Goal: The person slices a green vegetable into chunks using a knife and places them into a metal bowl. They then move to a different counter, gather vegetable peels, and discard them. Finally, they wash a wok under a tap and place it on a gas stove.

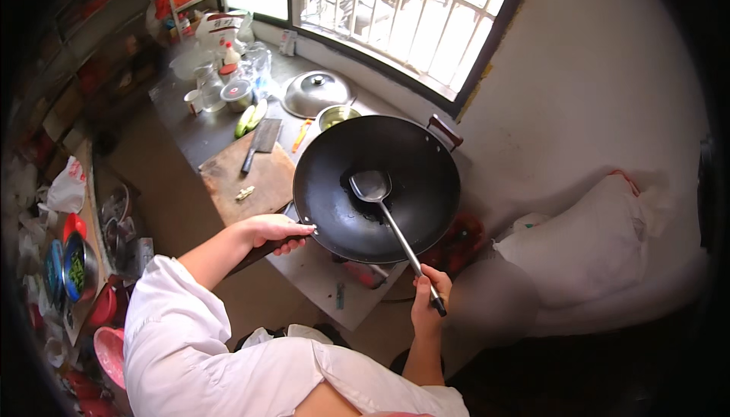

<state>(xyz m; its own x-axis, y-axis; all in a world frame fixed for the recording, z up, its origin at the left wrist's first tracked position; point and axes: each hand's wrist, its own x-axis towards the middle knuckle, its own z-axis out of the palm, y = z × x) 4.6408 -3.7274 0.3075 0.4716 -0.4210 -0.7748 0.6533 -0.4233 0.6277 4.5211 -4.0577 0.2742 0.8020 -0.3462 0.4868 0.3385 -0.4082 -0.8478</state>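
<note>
My left hand (279,233) grips the long handle of a large black wok (319,189), its thumb near the rivets at the rim. Inside the wok lies the head of a metal wok spatula (398,229), over a dark wet patch. My right hand (430,294) is closed round the far end of the spatula's handle. Left of the wok, a cleaver (266,136) rests partly on a wooden cutting board (274,180), which also bears a small pile of pale chopped pieces (244,193). Beyond the board are green vegetables (250,118) and an orange-handled peeler or knife (302,135).
Behind the wok stand a metal bowl (337,115) and a domed wok lid (317,93). Jars, a lidded container (236,95) and a paper cup (194,101) crowd the counter's back left. A barred window rises behind. A large white sack (576,246) is at the right.
</note>
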